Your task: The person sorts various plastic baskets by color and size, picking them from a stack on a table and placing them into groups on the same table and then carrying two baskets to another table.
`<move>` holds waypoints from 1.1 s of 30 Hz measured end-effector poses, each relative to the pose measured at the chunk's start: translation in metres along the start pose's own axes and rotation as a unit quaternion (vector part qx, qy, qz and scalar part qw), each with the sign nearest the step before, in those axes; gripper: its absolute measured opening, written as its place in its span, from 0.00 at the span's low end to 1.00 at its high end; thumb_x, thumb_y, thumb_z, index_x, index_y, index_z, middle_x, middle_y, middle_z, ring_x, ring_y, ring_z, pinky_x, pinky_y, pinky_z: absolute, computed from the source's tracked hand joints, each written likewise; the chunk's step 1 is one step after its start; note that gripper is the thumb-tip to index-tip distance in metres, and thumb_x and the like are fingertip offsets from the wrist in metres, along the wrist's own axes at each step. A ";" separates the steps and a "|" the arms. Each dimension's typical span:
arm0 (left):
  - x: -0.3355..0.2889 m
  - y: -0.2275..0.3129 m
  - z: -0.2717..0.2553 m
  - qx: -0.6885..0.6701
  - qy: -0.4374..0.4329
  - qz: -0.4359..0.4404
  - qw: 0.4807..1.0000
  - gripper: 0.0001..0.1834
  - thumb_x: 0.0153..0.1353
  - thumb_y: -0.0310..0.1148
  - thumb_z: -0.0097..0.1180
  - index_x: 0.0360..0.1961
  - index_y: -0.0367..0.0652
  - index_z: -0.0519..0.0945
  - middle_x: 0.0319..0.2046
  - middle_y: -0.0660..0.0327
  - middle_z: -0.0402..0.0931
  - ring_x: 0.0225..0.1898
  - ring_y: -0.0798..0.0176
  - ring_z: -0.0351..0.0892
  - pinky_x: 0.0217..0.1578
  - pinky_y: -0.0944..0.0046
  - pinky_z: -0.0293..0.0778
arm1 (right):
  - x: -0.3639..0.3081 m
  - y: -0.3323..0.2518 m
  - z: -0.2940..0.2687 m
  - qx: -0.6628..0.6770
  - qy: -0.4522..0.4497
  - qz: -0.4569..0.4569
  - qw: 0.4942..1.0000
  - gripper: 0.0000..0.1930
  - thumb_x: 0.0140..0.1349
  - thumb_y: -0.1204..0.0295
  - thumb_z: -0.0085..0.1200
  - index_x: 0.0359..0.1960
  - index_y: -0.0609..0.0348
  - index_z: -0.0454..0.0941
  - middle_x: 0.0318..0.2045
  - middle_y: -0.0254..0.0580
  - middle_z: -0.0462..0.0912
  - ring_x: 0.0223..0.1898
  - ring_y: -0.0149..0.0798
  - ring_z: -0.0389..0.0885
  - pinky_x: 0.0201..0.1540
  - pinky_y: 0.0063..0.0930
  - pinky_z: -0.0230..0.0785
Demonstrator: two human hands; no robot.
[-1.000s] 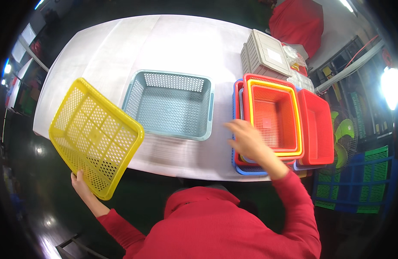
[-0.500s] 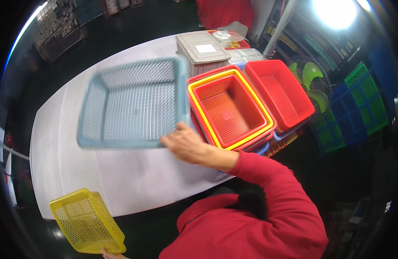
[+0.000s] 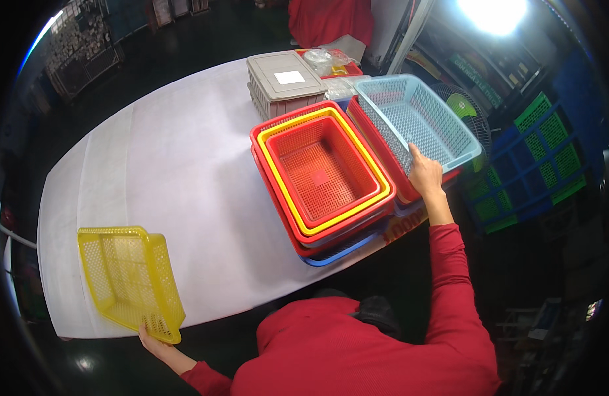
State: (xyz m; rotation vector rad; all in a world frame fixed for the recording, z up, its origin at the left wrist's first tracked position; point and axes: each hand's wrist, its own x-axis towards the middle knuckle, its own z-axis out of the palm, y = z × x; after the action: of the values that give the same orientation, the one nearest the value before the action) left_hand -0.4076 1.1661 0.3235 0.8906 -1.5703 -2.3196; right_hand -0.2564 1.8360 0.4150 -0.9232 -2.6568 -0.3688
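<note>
My left hand (image 3: pixel 154 342) grips the near rim of a yellow mesh basket (image 3: pixel 129 280), which rests tilted on the white table (image 3: pixel 172 171) at its front left corner. My right hand (image 3: pixel 424 175) holds the near edge of a light blue mesh basket (image 3: pixel 416 119). That basket sits on top of a red basket (image 3: pixel 378 148) at the table's right end. Just left of it stands a nested stack of red and yellow baskets (image 3: pixel 321 171) over a blue one.
A grey lidded crate (image 3: pixel 284 82) stands behind the stack, with clear plastic bags (image 3: pixel 324 61) beside it. Blue and green crates (image 3: pixel 535 165) are stacked on the floor to the right. A person in red (image 3: pixel 331 20) stands beyond the table's far edge.
My right hand has carried the light blue basket from the table's middle over to the right, onto the red basket. The left hand has brought the yellow basket down onto the table.
</note>
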 end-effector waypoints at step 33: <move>-0.263 -0.148 0.270 0.375 -0.503 0.497 0.600 0.17 0.55 0.38 0.51 0.42 0.39 0.72 0.41 0.49 0.72 0.44 0.49 0.70 0.45 0.57 0.66 | 0.029 -0.083 -0.105 0.609 0.122 -0.210 0.755 0.09 0.51 0.76 0.57 0.34 0.63 0.75 0.25 0.37 0.78 0.27 0.26 0.75 0.31 0.18 0.66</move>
State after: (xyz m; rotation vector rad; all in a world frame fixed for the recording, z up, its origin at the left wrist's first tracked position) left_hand -0.3304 1.5625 0.3556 -1.3246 -2.4470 -1.1232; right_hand -0.3103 1.7537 0.5102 0.1504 -2.0934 1.0029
